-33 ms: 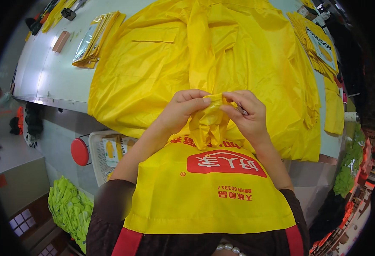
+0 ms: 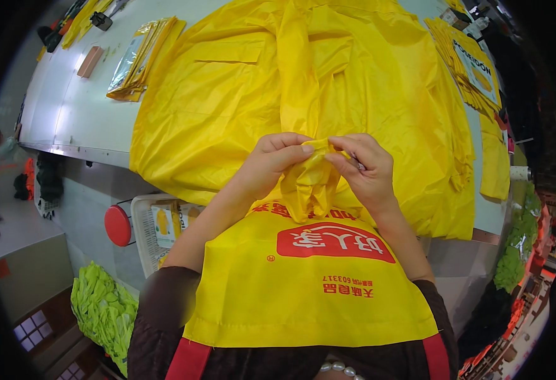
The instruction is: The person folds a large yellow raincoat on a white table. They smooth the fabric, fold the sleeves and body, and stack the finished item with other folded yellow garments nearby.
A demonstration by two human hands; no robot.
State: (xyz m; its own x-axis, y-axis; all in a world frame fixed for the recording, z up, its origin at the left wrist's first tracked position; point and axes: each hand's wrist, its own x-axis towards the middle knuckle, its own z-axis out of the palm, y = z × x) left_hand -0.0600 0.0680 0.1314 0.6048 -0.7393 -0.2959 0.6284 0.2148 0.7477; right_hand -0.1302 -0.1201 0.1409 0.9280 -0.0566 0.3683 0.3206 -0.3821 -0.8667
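Observation:
A large yellow raincoat [image 2: 214, 95] lies spread over the table, its flapped pocket at the upper left. Its bunched edge [image 2: 316, 174] is pulled toward me and hangs over my apron; I cannot tell which part of the garment this is. My left hand [image 2: 270, 166] pinches that edge between thumb and fingers. Closed on the same edge, a little to the right, is my right hand [image 2: 368, 170], with thumb and forefinger at the fabric. A small metal tool [image 2: 358, 163], mostly hidden, is tucked in the right hand's fingers.
Folded yellow garments in clear packs [image 2: 140, 60] lie at the table's left, with another stack [image 2: 474, 66] at the right. A pinkish block [image 2: 89, 62] sits farther left. Below the table edge are a red stool [image 2: 118, 225], a white basket [image 2: 140, 231] and a lime-green heap [image 2: 100, 307].

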